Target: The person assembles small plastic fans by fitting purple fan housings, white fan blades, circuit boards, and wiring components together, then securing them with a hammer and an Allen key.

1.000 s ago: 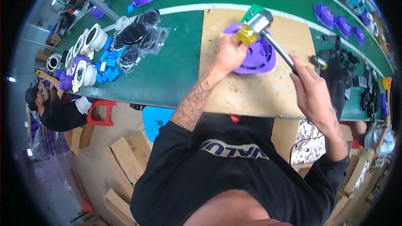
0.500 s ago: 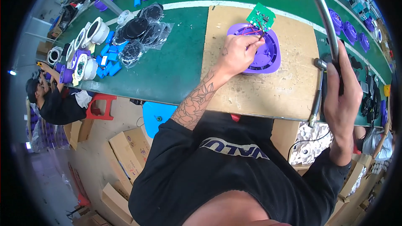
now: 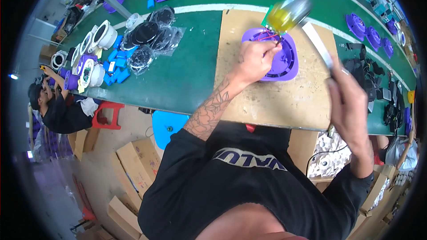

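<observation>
Since the earlier frame the mallet (image 3: 291, 13) has swung down from overhead onto the purple fan housing (image 3: 275, 55) on the wooden board (image 3: 267, 102), near its far edge. Right hand (image 3: 349, 102) is clenched round the handle; left hand (image 3: 253, 60) presses the housing. Judgement: keep fingers outside the strike. Clear bags (image 3: 153, 31) on the green bench hold black parts.

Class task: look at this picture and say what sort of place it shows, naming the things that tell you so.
Probably a factory assembly line: a long green workbench with rows of identical purple fan housings, bagged black parts, and the right hand swinging a yellow-headed mallet.
</observation>
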Demonstrator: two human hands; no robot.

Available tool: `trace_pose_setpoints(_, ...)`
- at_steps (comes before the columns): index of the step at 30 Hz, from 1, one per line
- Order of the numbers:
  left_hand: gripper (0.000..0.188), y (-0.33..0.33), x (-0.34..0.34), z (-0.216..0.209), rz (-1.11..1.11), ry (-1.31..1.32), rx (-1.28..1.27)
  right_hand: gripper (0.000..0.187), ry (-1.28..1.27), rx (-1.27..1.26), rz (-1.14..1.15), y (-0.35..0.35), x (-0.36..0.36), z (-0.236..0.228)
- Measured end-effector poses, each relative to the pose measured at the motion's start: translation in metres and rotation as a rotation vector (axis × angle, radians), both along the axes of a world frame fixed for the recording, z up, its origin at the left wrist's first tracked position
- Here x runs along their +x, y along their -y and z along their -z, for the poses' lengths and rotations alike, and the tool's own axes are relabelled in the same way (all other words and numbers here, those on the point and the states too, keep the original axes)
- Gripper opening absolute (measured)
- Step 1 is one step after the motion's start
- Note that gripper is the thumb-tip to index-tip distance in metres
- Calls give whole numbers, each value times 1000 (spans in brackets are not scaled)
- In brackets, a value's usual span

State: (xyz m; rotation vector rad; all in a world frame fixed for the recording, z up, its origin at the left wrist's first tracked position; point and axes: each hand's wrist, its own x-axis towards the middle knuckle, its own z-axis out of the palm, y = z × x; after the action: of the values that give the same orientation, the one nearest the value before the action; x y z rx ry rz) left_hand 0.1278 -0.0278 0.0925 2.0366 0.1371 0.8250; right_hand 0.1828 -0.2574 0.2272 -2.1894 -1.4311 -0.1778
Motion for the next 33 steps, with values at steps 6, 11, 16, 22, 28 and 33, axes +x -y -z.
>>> trace_pose_setpoints(6,11,7,-1,-14,-21,-106,-44,46,121,44,-55,1,-5,10)
trace_pose_setpoints(11,11,6,-3,-3,21,72,-54,46,99,172,15,0,-4,-7)
trace_pose_setpoints(16,12,2,8,-3,-4,41,2,43,-52,7,2,-1,0,10)
trace_pose_setpoints(22,11,5,-2,-10,-17,6,-11,48,71,42,19,1,-13,0)
trace_pose_setpoints(28,11,4,0,-3,-15,182,23,46,107,229,53,1,-8,-15)
trace_pose_setpoints(33,11,5,5,-5,-7,91,21,45,-218,-114,95,1,-6,5)
